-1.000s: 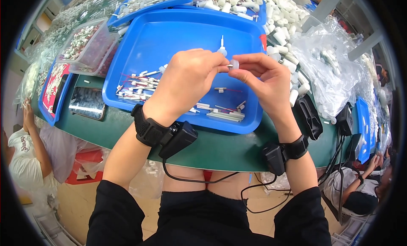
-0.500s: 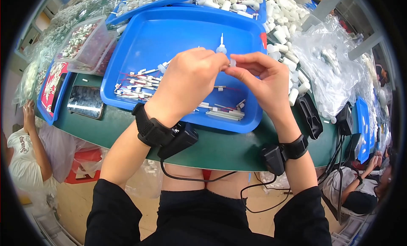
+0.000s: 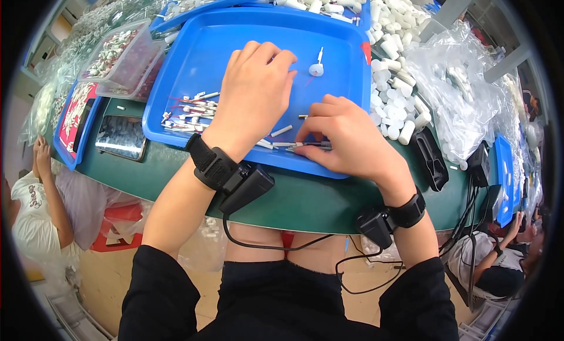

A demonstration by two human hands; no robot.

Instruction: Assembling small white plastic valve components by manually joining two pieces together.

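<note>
My left hand [image 3: 254, 79] hovers over the middle of a blue tray [image 3: 202, 32], its fingers curled down. Their tips are hidden, so I cannot tell whether anything is in them. Near the tray's front wall, my right hand [image 3: 346, 138] reaches down, thumb and index finger apart on either side of some thin white sticks [image 3: 282, 144]. A short white stick [image 3: 282, 131] lies just left of it. Beyond my hands rests a translucent white disc with a thin stem [image 3: 316, 69]. White sticks with reddish wires [image 3: 191, 113] form a pile left of my left wrist.
White cylindrical caps [image 3: 390, 103] are heaped right of the tray, beside clear plastic bags [image 3: 455, 88]. A clear box of small parts [image 3: 114, 53] and a phone [image 3: 120, 136] lie to the left. A black holder [image 3: 429, 159] and cables are at right. People sit at both sides.
My hands were together over the tray, the right pinching a small translucent piece. They have parted: the left moved up and away, the right down to the sticks. The stemmed disc shifted slightly right.
</note>
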